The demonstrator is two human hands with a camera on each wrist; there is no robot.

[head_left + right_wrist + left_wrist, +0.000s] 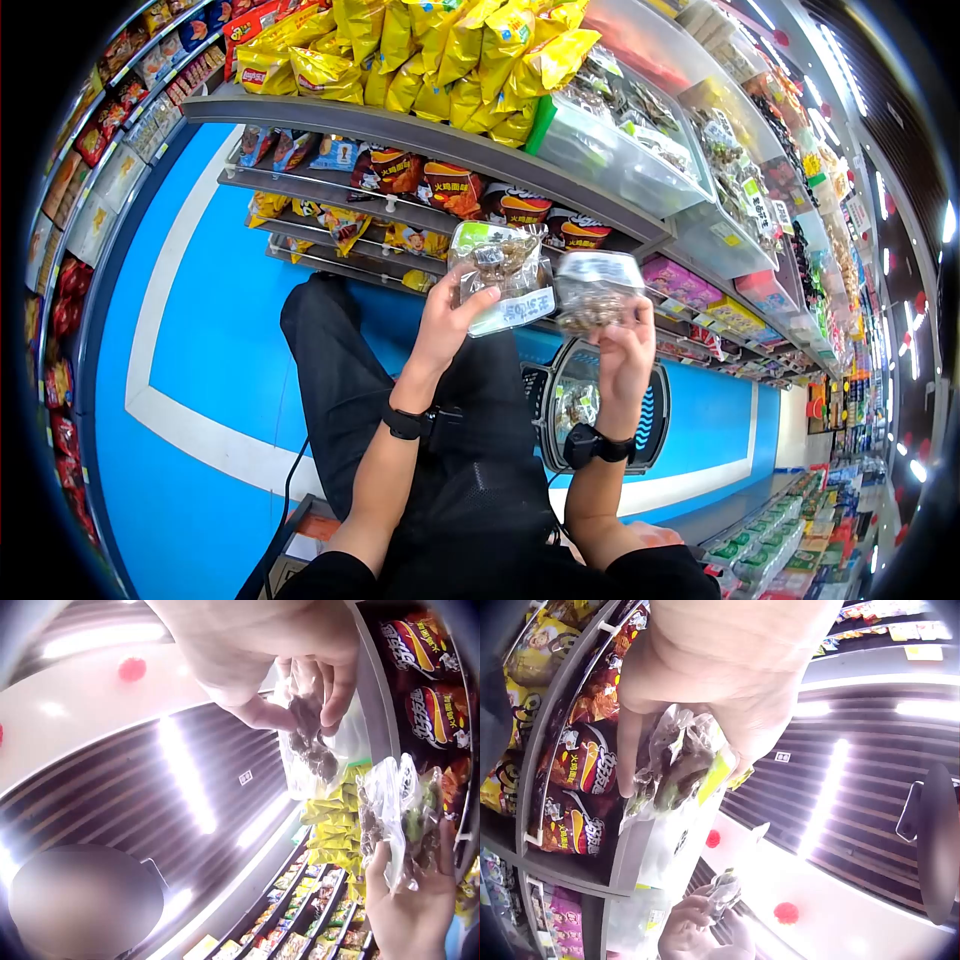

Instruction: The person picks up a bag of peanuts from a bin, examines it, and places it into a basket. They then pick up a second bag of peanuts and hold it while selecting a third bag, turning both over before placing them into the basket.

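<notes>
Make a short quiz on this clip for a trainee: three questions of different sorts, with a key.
1. Multiple choice: in the head view, what colour is the big heap of snack bags left of the clear bin?
a) green
b) yellow
c) purple

2. True or false: the left hand holds one clear packet while the right hand holds another.

3. Fill in: the basket stands on the person's ____ side of the legs.

Key: 1. b, yellow. 2. True. 3. Right.
</notes>
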